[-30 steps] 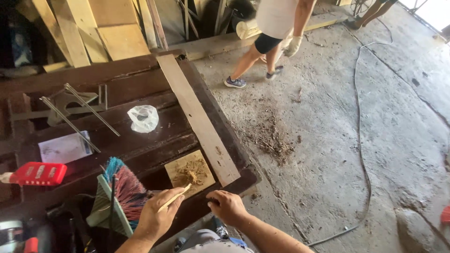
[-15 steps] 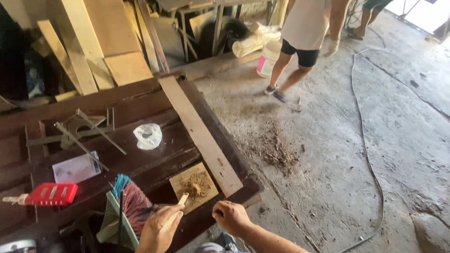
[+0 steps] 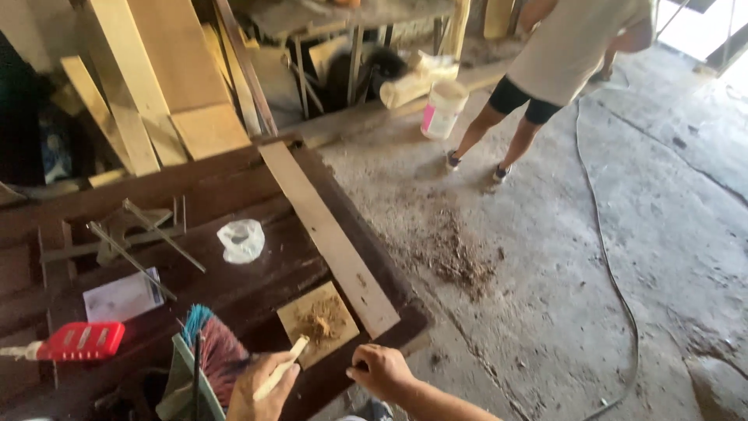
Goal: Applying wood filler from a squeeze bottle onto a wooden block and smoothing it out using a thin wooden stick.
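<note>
While the left hand (image 3: 261,383) (cut off below) grips a pale stick (image 3: 282,368), the right hand (image 3: 382,370) curls closed, contents unclear.

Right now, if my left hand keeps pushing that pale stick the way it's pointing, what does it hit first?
The left hand holds a pale stick aimed up and right. Its tip already seems to reach the small square board; next would be the sawdust pile on it. Depth is hard to judge.

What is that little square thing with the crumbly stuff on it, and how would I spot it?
Find the dark wooden workbench. At its near end, beside the long pale plank, lies a small square board. It alone carries a heap of brown sawdust, just above the left hand.
</note>
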